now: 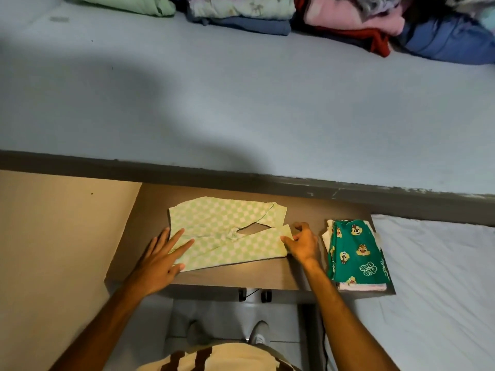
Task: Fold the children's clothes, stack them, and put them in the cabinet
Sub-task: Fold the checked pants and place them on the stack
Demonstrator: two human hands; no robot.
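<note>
Head view: a pale green-and-white checked cotton garment (227, 231) lies flat on the brown bench (241, 277), only partly folded. The left hand (158, 259) presses its near-left corner with fingers (178, 235) spread flat; the right hand (301, 243) pinches the cuff end between its fingertips. Just right of those fingers sits a small folded stack topped by green chipmunk-print cloth (353, 253). Beyond, on the bed (241, 103), unsorted clothes (348, 20) await. No cabinet shows, so stowing seems still ahead.
</note>
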